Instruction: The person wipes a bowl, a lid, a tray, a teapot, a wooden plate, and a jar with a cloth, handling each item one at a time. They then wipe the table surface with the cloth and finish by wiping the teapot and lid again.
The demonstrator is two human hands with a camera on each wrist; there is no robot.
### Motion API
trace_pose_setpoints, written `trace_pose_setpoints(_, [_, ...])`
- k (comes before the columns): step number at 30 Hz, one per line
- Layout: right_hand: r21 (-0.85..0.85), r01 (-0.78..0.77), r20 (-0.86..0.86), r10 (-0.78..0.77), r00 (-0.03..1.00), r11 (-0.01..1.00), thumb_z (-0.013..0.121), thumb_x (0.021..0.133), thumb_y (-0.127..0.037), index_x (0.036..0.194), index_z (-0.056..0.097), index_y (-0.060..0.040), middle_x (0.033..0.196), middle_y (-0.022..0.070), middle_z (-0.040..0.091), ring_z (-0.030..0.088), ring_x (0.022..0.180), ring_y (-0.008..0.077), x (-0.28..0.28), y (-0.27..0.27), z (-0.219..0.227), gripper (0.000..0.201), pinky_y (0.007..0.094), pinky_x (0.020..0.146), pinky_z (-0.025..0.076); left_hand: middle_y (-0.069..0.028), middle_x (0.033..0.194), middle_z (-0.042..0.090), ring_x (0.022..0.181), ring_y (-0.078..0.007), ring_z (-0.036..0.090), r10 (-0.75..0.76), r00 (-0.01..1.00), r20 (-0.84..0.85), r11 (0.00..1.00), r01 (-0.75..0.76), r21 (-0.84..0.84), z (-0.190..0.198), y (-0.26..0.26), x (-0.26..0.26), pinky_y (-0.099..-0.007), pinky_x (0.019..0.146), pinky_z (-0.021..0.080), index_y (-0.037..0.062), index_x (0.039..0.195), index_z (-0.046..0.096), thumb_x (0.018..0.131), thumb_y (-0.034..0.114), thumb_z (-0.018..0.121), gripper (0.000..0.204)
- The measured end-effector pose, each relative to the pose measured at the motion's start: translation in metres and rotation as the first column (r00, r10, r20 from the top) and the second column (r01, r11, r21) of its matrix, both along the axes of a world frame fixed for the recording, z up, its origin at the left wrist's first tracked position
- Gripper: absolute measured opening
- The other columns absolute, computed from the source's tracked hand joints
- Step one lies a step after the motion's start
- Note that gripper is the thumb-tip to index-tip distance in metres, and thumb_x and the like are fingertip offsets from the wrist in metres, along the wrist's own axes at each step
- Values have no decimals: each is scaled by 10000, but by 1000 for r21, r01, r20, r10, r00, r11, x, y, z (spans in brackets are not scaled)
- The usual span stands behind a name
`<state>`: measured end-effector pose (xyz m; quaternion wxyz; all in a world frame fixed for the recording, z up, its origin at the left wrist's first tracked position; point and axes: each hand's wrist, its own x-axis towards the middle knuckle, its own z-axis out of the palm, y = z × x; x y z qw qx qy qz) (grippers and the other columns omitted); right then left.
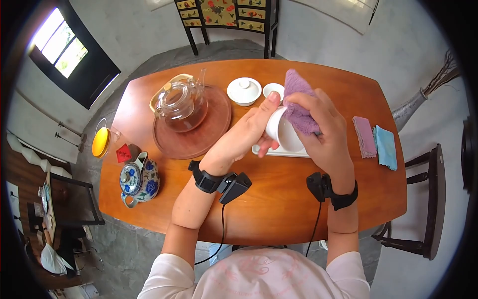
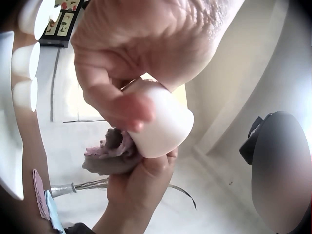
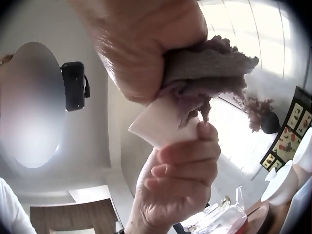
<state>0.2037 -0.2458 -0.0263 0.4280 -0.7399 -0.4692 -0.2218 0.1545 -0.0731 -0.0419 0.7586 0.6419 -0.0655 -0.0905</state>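
My left hand (image 1: 249, 128) holds a white porcelain cup (image 1: 273, 124) tilted over the table, fingers and thumb around its outside. My right hand (image 1: 326, 122) grips a bunched purple cloth (image 1: 298, 87) against the cup's rim. In the left wrist view, the smooth outer wall of the cup (image 2: 163, 122) faces the camera, and the cloth (image 2: 112, 158) bulges out beside it. From the right wrist, folds of the cloth (image 3: 209, 68) hang over the cup (image 3: 161, 126), while the left fingers (image 3: 190, 158) curl beneath. The right fingertips are partly hidden by the cloth.
A glass teapot (image 1: 183, 107) stands on a round brown tray (image 1: 164, 144). Behind the hands are a lidded white bowl (image 1: 244, 91), a small white cup (image 1: 273, 89) and a white tray (image 1: 259, 150). A blue-and-white teapot (image 1: 139, 179) sits left; folded pink (image 1: 365, 137) and blue cloths (image 1: 385, 147) lie right.
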Motion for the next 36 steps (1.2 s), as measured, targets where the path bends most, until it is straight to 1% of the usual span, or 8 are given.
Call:
trace_pose_setpoints(4, [162, 70, -332, -13, 943, 984, 599, 794, -28, 1030, 578, -42, 886, 59, 615, 593, 814, 145, 4, 6, -8, 237, 275, 691, 487, -79, 841, 632, 666, -116, 587, 55, 982, 182, 967, -98, 234, 2, -14, -6, -245, 647, 497, -16, 1180, 495, 971, 475, 343, 555])
trace_pose_setpoints(7, [337, 131, -653, 131, 746, 932, 618, 811, -71, 1018, 580, -27, 897, 53, 627, 585, 820, 110, 5, 7, -7, 215, 262, 693, 486, -93, 853, 624, 772, -166, 626, 26, 496, 868, 727, -606, 324, -2, -16, 2, -273, 742, 496, -2, 1257, 435, 873, 330, 594, 532])
trace_pose_setpoints(15, [271, -1, -470, 133, 873, 963, 608, 797, -16, 985, 585, -34, 908, 55, 638, 582, 798, 103, -2, 1, -2, 190, 239, 694, 481, -110, 851, 611, 656, -136, 594, -315, 949, 20, 948, 313, 47, 6, 13, -2, -243, 576, 500, 4, 1153, 479, 947, 473, 422, 515])
trace_pose_setpoints(18, [276, 79, -557, 92, 826, 958, 608, 794, -15, 979, 588, -32, 881, 55, 631, 583, 789, 102, 5, 2, -5, 187, 238, 691, 483, -118, 1017, 598, 849, -190, 613, 205, 665, 718, 844, -492, 214, -4, -20, -2, -283, 742, 518, 24, 1218, 426, 902, 309, 573, 451])
trace_pose_setpoints(23, [295, 99, -662, 129, 738, 950, 618, 797, -28, 976, 591, -23, 849, 47, 619, 581, 781, 94, -1, 1, 2, 181, 241, 686, 485, -129, 1001, 576, 847, -203, 600, 84, 638, 765, 826, -474, 304, 1, -16, -4, -291, 692, 516, 21, 1232, 402, 814, 148, 685, 520])
trace_pose_setpoints(26, [217, -51, -535, 162, 829, 975, 620, 806, -39, 975, 593, -11, 841, 32, 616, 578, 781, 86, -4, 0, 2, 173, 241, 682, 485, -100, 747, 588, 608, -142, 585, 4, 1000, -28, 978, -10, -210, 11, -9, -8, -261, 574, 513, 7, 1254, 405, 873, 220, 626, 490])
trace_pose_setpoints(30, [259, 52, -568, 108, 816, 965, 605, 802, -31, 987, 594, -23, 875, 33, 621, 580, 792, 89, 6, -1, -2, 185, 255, 688, 490, -132, 1088, 523, 941, -189, 560, 199, 681, 705, 888, -430, 165, -1, -15, -2, -282, 680, 540, 29, 1286, 379, 830, 206, 663, 566])
trace_pose_setpoints(36, [316, 20, -588, 179, 789, 949, 617, 795, -44, 998, 597, -43, 939, 39, 637, 585, 835, 99, 7, -7, 0, 204, 266, 707, 494, -111, 1187, 473, 970, -191, 552, 127, 679, 723, 898, -389, 207, -3, -22, -5, -302, 698, 551, 40, 1277, 353, 822, 226, 691, 597])
